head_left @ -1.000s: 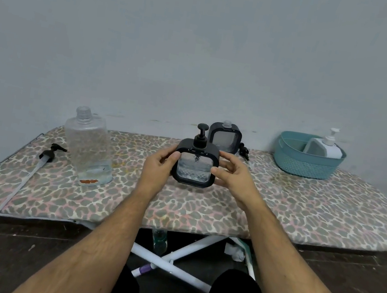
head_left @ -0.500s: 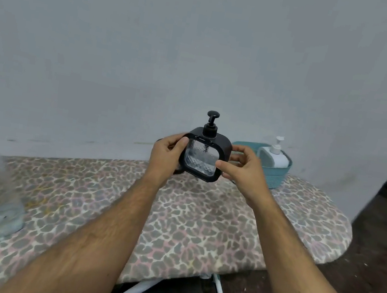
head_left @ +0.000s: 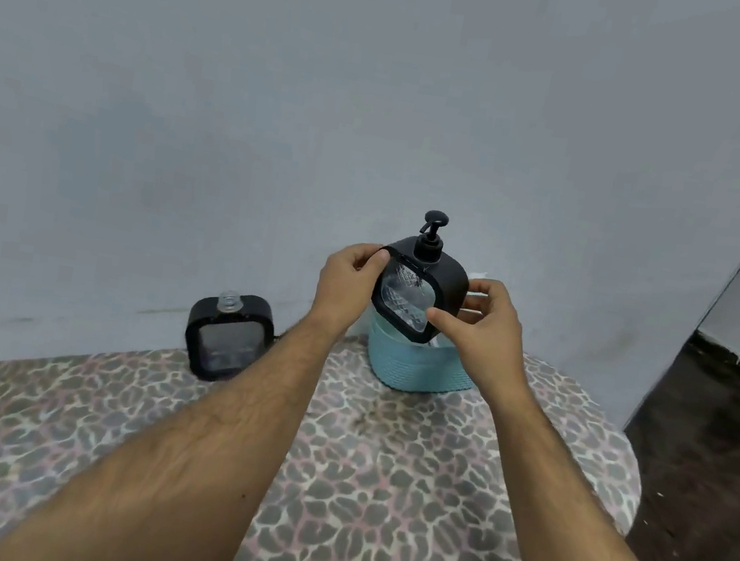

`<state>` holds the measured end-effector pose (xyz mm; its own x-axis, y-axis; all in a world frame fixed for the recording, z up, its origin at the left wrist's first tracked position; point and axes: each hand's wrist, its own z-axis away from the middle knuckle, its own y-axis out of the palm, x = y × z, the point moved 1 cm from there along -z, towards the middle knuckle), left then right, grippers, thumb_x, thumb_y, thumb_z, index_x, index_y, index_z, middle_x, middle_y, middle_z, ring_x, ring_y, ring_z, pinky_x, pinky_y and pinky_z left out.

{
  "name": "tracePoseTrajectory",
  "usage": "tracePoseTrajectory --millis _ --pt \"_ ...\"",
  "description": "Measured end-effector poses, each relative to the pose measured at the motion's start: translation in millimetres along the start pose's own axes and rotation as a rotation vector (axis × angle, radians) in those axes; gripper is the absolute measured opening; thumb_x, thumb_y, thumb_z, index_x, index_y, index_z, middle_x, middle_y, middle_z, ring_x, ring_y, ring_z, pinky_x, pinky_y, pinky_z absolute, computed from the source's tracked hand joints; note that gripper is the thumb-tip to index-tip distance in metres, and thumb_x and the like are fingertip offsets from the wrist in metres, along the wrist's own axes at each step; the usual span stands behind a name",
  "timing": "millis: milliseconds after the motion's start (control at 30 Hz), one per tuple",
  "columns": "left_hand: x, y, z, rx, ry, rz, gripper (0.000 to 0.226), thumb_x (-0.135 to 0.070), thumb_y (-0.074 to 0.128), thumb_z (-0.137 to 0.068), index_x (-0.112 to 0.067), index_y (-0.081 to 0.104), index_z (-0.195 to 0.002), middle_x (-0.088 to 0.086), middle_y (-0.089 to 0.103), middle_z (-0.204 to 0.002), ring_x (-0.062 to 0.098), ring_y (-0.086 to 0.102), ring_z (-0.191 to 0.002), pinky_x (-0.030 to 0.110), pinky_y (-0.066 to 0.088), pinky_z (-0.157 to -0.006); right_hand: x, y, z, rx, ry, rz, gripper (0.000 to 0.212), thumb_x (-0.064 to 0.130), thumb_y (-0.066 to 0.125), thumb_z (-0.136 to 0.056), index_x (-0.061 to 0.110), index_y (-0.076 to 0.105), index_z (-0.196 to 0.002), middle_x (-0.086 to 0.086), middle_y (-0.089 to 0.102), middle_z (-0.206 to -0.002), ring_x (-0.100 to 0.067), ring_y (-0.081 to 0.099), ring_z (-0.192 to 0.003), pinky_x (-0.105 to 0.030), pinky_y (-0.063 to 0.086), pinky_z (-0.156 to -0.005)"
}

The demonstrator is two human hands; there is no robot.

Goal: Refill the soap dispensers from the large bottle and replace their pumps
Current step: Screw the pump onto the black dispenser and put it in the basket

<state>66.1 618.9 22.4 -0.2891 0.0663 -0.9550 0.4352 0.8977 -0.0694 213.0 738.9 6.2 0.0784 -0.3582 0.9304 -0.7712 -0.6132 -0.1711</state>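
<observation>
A square black soap dispenser (head_left: 414,294) with a clear patterned window and a black pump (head_left: 431,236) on top hangs in the air, tilted, just above the teal basket (head_left: 417,365). My left hand (head_left: 348,284) grips its left edge and my right hand (head_left: 480,322) grips its right side. A second black dispenser (head_left: 228,335) stands on the board by the wall, its neck bare with no pump. The large bottle is out of view.
The leopard-print ironing board (head_left: 372,499) ends in a rounded tip at the right, with dark floor (head_left: 714,480) beyond it. A grey wall stands close behind the basket. A wall corner or door frame rises at far right.
Both hands have carried the pumped dispenser up and to the right, from the board's middle to above the teal basket. The view has swung right, so the large bottle has left the frame.
</observation>
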Motion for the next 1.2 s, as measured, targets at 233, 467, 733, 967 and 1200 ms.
tracePoseTrajectory --millis 233,467,733,967,1200 --pt "16.8 32.8 -28.5 0.149 -0.062 -0.054 0.037 -0.042 0.054 -0.098 -0.013 0.068 -0.117 0.001 0.071 -0.112 0.016 0.066 -0.107 0.043 0.051 -0.1 -18.5 -1.3 -20.9 -0.054 -0.005 0.23 0.05 0.031 0.086 -0.066 0.032 0.049 -0.099 0.017 0.063 -0.085 0.008 0.062 -0.072 -0.008 0.043 -0.053" --pt "26.1 54.4 -45.3 0.31 -0.139 -0.168 0.036 -0.033 0.049 -0.102 -0.009 0.059 -0.127 0.007 0.066 -0.121 0.021 0.062 -0.113 0.044 0.048 -0.102 -33.3 -3.6 -27.9 -0.073 -0.004 0.512 0.053 0.041 0.086 -0.065 0.022 0.047 -0.095 0.008 0.061 -0.084 -0.009 0.059 -0.074 -0.023 0.042 -0.056" --pt "38.6 71.8 -57.0 0.405 -0.224 -0.223 0.022 -0.021 0.045 -0.099 -0.029 0.048 -0.079 -0.001 0.05 -0.084 0.014 0.047 -0.078 0.033 0.044 -0.075 -32.7 -1.4 -34.7 -0.027 0.104 0.87 0.06 0.059 0.078 -0.062 0.024 0.049 -0.1 0.006 0.061 -0.093 -0.022 0.061 -0.089 -0.044 0.047 -0.084" --pt "52.2 73.3 -59.2 0.422 -0.3 -0.264 0.031 -0.019 0.043 -0.097 -0.021 0.044 -0.128 0.002 0.056 -0.111 0.017 0.055 -0.103 0.04 0.049 -0.099 -23.4 2.7 -37.6 0.046 0.162 1.044 0.049 0.061 0.077 -0.069 0.028 0.04 -0.069 0.012 0.046 -0.065 -0.017 0.05 -0.07 -0.037 0.038 -0.078" --pt "55.2 72.5 -61.3 0.472 -0.314 -0.288 0.029 -0.016 0.041 -0.097 -0.025 0.04 -0.125 0.003 0.058 -0.101 0.013 0.054 -0.087 0.029 0.045 -0.073 -23.8 6.1 -36.6 0.046 0.123 1.083 0.047 0.059 0.076 -0.074 0.026 0.043 -0.082 0.01 0.047 -0.071 -0.018 0.047 -0.073 -0.036 0.035 -0.076"
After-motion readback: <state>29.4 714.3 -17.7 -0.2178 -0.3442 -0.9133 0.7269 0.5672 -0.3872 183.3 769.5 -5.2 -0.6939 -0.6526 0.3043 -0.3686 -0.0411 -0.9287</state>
